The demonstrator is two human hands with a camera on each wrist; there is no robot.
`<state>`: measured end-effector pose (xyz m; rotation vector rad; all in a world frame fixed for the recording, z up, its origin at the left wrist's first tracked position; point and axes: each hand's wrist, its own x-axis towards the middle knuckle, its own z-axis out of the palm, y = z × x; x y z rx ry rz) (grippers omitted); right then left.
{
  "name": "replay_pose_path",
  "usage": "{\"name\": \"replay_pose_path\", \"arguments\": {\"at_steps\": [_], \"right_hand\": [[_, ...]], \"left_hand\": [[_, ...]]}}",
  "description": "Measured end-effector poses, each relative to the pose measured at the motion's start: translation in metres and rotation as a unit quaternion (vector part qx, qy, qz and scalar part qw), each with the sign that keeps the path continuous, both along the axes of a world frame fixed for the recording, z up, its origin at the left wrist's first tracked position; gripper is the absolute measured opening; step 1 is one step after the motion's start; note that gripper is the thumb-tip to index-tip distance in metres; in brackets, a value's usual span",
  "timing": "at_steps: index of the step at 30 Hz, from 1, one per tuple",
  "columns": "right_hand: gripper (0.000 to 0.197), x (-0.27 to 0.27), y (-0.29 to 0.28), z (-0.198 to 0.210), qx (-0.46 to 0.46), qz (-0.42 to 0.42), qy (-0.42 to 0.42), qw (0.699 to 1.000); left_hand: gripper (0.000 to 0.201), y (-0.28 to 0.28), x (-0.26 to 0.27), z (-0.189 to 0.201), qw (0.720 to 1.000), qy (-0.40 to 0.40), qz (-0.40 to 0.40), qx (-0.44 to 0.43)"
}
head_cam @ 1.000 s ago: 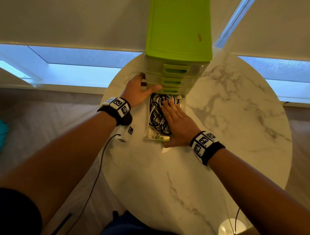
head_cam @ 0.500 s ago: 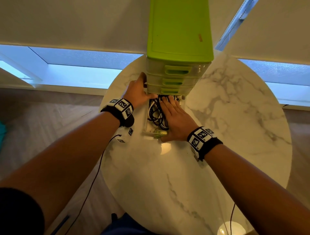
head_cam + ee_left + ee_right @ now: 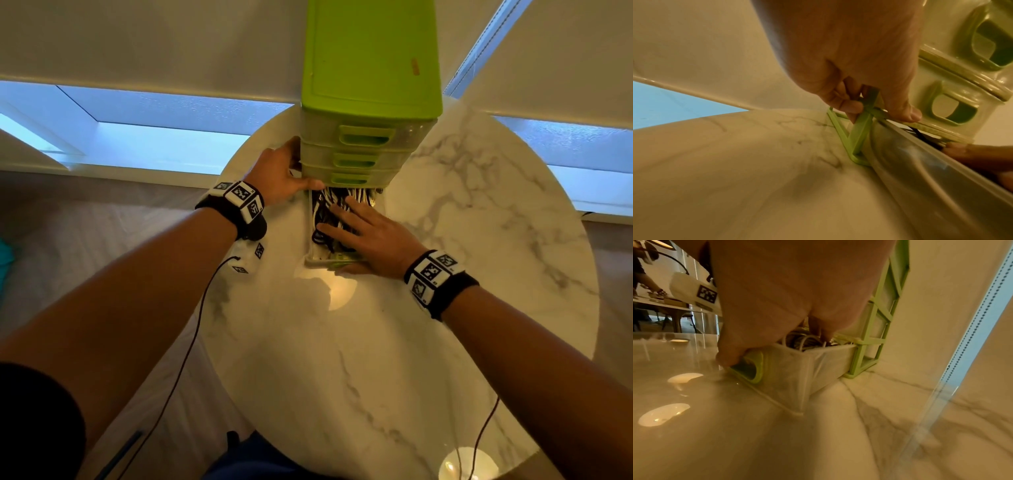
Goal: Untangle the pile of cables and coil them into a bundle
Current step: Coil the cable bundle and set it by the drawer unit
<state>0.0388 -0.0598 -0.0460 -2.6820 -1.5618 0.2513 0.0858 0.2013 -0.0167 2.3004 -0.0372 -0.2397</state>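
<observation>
We see bottom drawer (image 3: 313,253) pushed further into green drawer unit (image 3: 370,102) at desk's (image 3: 445,342) 12 o'clock. Right hand (image 3: 371,236) lies flat on cables (image 3: 323,219), thumb hooked at drawer's front. Left hand (image 3: 277,176) grips unit's frame. Cables seemingly being stowed tangled, not coiled.

Lime-green drawer unit (image 3: 370,68), black and white cables (image 3: 330,214), white grey-veined marble table (image 3: 479,212).

1. Your left wrist (image 3: 236,205) wears a black band carrying white blocks printed with black square code markers.
2. Your right wrist (image 3: 436,279) wears a matching black band with the same white marker blocks.
3. A thin dark cable (image 3: 191,346) hangs beneath your left forearm.
4. A dark short sleeve (image 3: 37,421) covers your left upper arm.
</observation>
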Motion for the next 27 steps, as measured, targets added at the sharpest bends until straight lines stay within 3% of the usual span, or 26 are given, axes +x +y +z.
{"name": "replay_pose_path", "arguments": {"at_steps": [4, 11, 15, 21, 27], "right_hand": [[0.088, 0.016, 0.015, 0.004, -0.005, -0.033, 0.002, 0.999], [0.082, -0.017, 0.017, -0.002, 0.062, -0.109, -0.079, 0.989], [0.060, -0.023, 0.014, -0.002, 0.082, -0.047, -0.108, 0.990], [0.060, -0.001, 0.019, -0.006, 0.003, -0.006, -0.103, 0.995], [0.056, 0.009, 0.020, -0.006, 0.011, -0.027, -0.152, 0.988]], "left_hand": [[0.067, 0.000, 0.001, 0.001, 1.000, -0.001, 0.002, 0.004], [0.071, -0.002, 0.002, 0.003, 1.000, 0.012, -0.007, -0.008], [0.071, -0.001, 0.002, 0.002, 1.000, 0.013, -0.002, -0.010], [0.067, 0.000, 0.001, -0.001, 1.000, 0.010, 0.004, -0.012], [0.070, 0.002, 0.006, 0.002, 1.000, 0.002, -0.013, 0.004]]}}
